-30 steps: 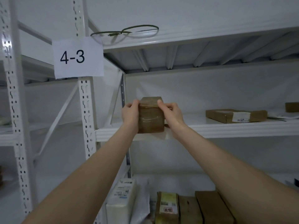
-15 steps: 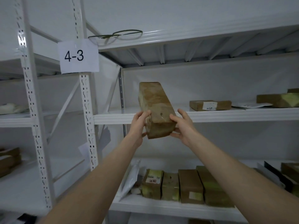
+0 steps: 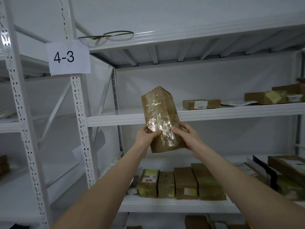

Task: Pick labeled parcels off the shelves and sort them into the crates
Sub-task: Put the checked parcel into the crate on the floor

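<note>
Fingers (image 3: 177,130) curled and clamped, that's the picture: both hands have the lower end of a tape-wrapped brown parcel (image 3: 160,113) between them. The left hand (image 3: 145,138) grips the near-left edge, its thumb laid across the shiny front face and the other fingers hidden behind the wrapping. The right hand (image 3: 189,136) takes the opposite side, thumb pressed on the front, fingers wrapped round the far edge and under the bottom corner. The parcel stands nearly upright in the air, top tipped slightly to the left, clear of the racking and held in front of the rim of the middle shelf (image 3: 231,112). No label shows on the faces turned to the camera, only glossy wrinkled tape. Both bare forearms reach up from the bottom corners of the view. Behind, on that middle shelf, lies a flat labelled parcel (image 3: 201,104), then a white mailer (image 3: 239,102) and a cluster of taped boxes (image 3: 267,97) towards the right. Below, on the lower shelf (image 3: 173,205), a row of brown parcels (image 3: 181,184) sits side by side, touching, some with yellow-green tape. Out to the left, a perforated white upright (image 3: 80,121) carries a paper sign reading 4-3 (image 3: 68,57), and a green strap loop (image 3: 107,36) lies on the top shelf.
</note>
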